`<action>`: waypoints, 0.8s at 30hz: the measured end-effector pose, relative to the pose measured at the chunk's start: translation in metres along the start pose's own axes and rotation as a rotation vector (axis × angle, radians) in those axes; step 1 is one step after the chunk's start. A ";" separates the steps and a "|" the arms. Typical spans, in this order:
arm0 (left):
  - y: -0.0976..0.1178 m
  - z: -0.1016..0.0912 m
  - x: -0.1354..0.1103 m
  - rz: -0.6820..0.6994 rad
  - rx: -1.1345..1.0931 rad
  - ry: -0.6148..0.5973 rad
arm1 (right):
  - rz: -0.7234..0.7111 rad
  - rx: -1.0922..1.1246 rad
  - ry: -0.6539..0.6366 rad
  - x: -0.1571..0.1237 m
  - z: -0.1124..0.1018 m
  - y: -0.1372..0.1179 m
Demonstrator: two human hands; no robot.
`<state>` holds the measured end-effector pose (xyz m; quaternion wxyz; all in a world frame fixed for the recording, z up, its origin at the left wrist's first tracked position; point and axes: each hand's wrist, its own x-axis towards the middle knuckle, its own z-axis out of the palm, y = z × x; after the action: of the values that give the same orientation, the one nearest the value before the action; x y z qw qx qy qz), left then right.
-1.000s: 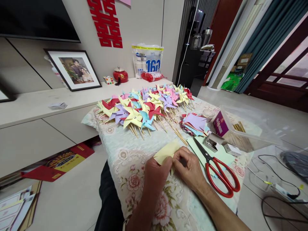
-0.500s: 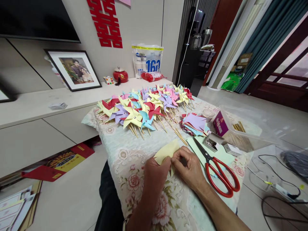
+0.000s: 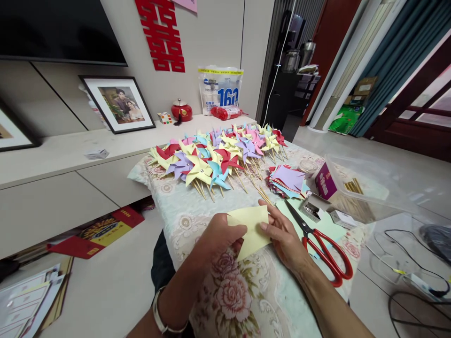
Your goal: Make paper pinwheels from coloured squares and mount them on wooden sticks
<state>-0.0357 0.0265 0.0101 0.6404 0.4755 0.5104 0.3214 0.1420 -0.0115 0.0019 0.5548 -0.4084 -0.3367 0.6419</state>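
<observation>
- Pale walls and a low cabinet (image 3: 45,197) stand beyond the left side of a worktop (image 3: 275,291) covered in floral cloth.
- Held over the worktop's near part, roughly midway between its left and right edges, is a piece of pale yellow paper (image 3: 254,235).
- Left hand (image 3: 219,237): gripping the paper's left side, thumb laid across the top, other fingers curled.
- Right hand (image 3: 283,237): holding the paper's right edge in a light, narrow hold, thumb in front and fingers behind.
- Likely feel: very light, thin and bendable, firm enough to stay fairly flat, not slippery, but easily creased or torn.
- From the far left corner a fine line runs inward, perhaps a cut; that corner would be the weakest spot. Midway along opposite edges seems the safest place to pinch, with little thumb pressure.
- Toward the worktop's far left corner: a crowd of paper pinwheels (image 3: 225,159).
- Toward the right edge: stacked paper pieces (image 3: 289,178), red-handled scissors (image 3: 307,230) lying on a light green sheet (image 3: 326,221), and a clear plastic tub (image 3: 368,211).
</observation>
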 end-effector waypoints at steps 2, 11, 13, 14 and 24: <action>0.006 0.000 0.002 -0.048 0.070 -0.042 | 0.024 0.009 -0.013 0.000 0.001 0.000; 0.016 0.004 0.005 -0.076 0.257 -0.112 | 0.032 -0.129 0.048 0.001 -0.001 0.005; 0.018 0.005 0.005 -0.084 0.287 -0.120 | 0.034 -0.166 0.062 0.001 0.000 0.004; 0.020 0.005 0.005 -0.091 0.298 -0.124 | 0.033 -0.186 0.070 0.000 0.001 0.004; 0.016 0.014 -0.005 -0.056 -0.180 -0.176 | -0.059 -0.130 0.168 0.000 -0.001 0.008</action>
<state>-0.0223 0.0236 0.0275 0.7316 0.4278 0.4344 0.3050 0.1392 -0.0122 -0.0051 0.5721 -0.4859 -0.3415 0.5656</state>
